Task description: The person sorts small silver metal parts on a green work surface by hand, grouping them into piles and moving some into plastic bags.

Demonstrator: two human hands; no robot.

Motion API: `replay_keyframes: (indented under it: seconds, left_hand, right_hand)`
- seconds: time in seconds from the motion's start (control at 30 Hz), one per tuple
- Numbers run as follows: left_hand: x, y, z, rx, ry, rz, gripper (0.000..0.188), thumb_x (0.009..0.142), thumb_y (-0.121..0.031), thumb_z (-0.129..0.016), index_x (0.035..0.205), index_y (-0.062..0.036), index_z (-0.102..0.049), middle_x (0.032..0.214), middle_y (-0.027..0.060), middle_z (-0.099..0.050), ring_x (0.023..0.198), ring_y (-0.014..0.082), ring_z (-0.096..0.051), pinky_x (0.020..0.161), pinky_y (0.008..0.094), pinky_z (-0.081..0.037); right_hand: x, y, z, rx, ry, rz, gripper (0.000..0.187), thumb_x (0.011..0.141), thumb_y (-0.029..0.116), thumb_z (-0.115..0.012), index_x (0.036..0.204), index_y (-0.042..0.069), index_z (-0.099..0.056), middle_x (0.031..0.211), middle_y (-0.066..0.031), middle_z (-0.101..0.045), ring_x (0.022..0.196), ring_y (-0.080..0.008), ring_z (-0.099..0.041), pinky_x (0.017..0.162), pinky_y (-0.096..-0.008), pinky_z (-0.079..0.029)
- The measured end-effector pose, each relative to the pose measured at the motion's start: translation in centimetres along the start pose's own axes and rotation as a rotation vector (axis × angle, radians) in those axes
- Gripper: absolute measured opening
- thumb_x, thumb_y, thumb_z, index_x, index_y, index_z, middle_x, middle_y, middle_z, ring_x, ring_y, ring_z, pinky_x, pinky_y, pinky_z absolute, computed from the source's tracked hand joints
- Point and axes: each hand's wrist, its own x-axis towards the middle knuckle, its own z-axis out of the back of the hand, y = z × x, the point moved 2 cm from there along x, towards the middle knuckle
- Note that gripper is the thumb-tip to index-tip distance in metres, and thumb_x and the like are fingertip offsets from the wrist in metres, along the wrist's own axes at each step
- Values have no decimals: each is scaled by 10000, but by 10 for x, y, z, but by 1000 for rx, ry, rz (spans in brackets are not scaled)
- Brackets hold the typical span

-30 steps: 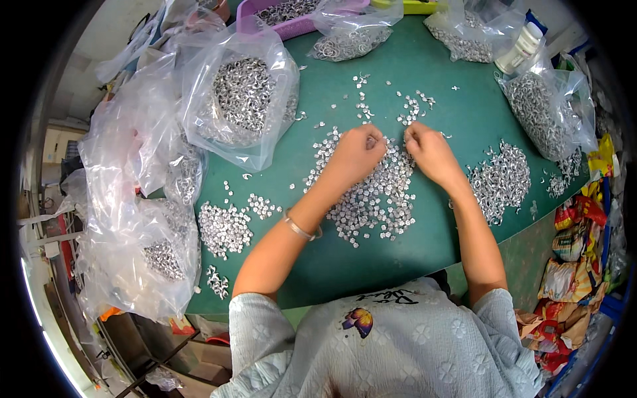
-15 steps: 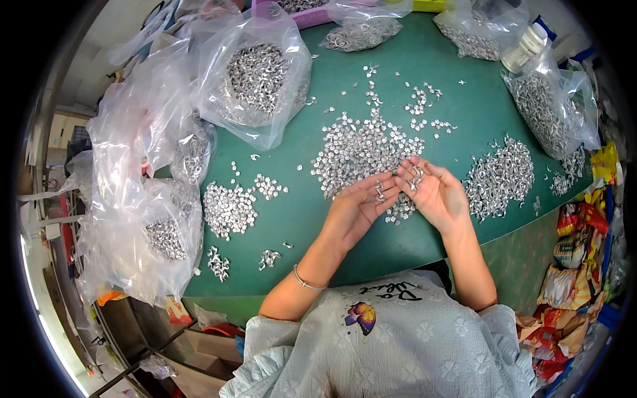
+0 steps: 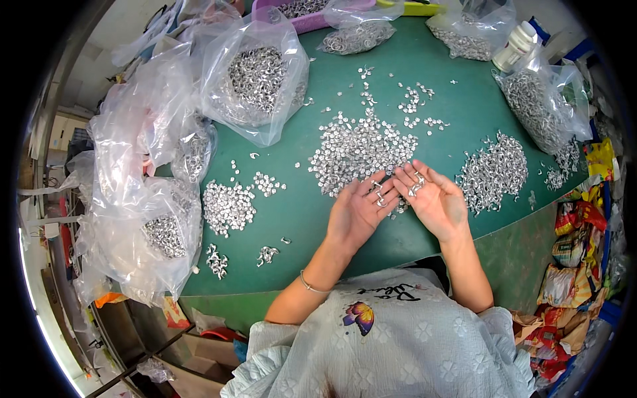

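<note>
My left hand [image 3: 356, 213] is palm up, with several small curved silver metal pieces [image 3: 379, 193] lying on its fingers. Beside it, my right hand [image 3: 438, 207] also faces up and carries similar curved metal pieces [image 3: 417, 184] across its fingers. The fingertips of the two hands meet or nearly meet. Just beyond them spreads a big pile of small silver flower-shaped pieces [image 3: 358, 152]; the hands hide part of its near edge. To the right of my right hand lies a heap of curved silver pieces [image 3: 494, 174].
Left on the green table [image 3: 305, 235] are a smaller flower-piece pile [image 3: 227, 207] and clusters of curved pieces [image 3: 216, 262]. Clear bags of metal parts [image 3: 257, 79] line the left and far sides, with a purple tray [image 3: 312, 23]. A white bottle [image 3: 514, 48] stands by a bag [image 3: 534, 109] at far right.
My hands have turned more palm up and their fingers have spread a little. The curved pieces stay on the fingers. The whole view has shifted slightly.
</note>
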Motion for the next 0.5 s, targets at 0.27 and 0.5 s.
replay_keyframes:
  seconds: [0.27, 0.5]
  left_hand:
    - [-9, 3, -5, 48, -6, -45, 528, 1015, -328, -353, 1365, 68, -358, 1403, 282, -403, 1307, 382, -415, 1109, 471, -338]
    - [-16, 2, 3, 139, -25, -84, 448, 983, -174, -445, 1346, 78, -367, 1414, 298, -384, 1336, 399, -379, 1098, 468, -359]
  right_hand:
    - [-5, 2, 0, 33, 30, 43, 337, 975, 142, -452, 1240, -64, -475, 1311, -216, -495, 1284, -356, -426, 1111, -477, -330]
    - [-38, 81, 7, -556, -237, 468, 300, 919, 9, -519, 1204, -84, -534, 1174, -184, -596, 1105, -325, -572, 977, -403, -467]
